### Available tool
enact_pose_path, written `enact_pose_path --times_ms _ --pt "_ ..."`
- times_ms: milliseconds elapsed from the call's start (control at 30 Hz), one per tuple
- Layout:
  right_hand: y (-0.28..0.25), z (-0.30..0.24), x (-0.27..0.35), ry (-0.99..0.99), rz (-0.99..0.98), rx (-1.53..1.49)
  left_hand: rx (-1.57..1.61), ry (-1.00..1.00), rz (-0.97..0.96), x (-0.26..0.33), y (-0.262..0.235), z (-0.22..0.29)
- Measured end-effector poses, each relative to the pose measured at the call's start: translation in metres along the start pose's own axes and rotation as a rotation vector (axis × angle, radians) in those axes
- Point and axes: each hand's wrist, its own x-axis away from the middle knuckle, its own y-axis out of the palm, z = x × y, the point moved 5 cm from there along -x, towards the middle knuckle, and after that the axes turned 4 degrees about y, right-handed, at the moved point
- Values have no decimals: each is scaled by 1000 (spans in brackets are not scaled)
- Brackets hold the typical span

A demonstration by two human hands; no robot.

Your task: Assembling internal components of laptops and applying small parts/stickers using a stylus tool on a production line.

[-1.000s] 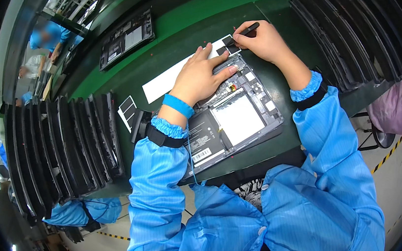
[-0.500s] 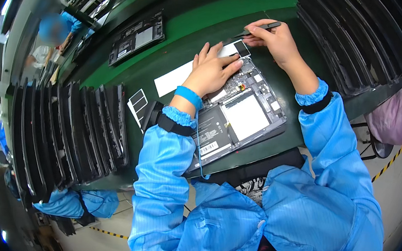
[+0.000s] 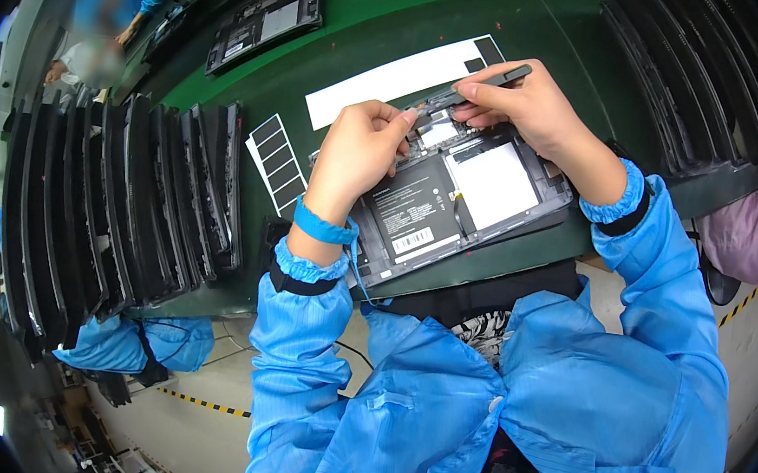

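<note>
At far left, a rack of dark upright panels stands along the bench edge, and just right of it lies a small card of dark rectangular pads on the green bench mat. A second opened device rests well apart, toward the far side. Your left hand sits on the near-left part of the opened tablet, fingers curled together, their tips pressing a small part at the top of the tablet's interior. The tablet lies flat on the mat, directly before you, its dark battery and white panel exposed. Behind it lies a long white strip. Your right hand pinches a slim dark tool between thumb and fingertips, its tip angled down toward the same upper area of the board. Risks, as judged: the tool tip may slip and scratch the board or nick the battery if you bear down obliquely; your left fingertips, close to the tip, could be jabbed or could shift the part out of place.
</note>
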Motion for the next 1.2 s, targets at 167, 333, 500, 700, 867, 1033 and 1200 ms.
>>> enact_pose_path --times_ms 167,333,500,700,867,1033,1200 --pt "2 2 -3 0 37 -1 -18 8 -20 -5 2 -3" --pt "3 1 -4 -5 61 58 -73 45 -7 -14 2 -9" --pt "3 4 -5 -26 86 115 -182 19 17 -17 2 -5" --pt "3 7 -4 -75 88 174 -275 60 101 -17 4 -3" --pt "6 8 -6 -84 93 194 -276 20 118 -16 2 -2" --pt "3 10 -5 -97 112 238 -242 -37 86 -20 3 1" --pt "3 8 -6 -84 107 228 -368 -57 92 -23 -2 3"
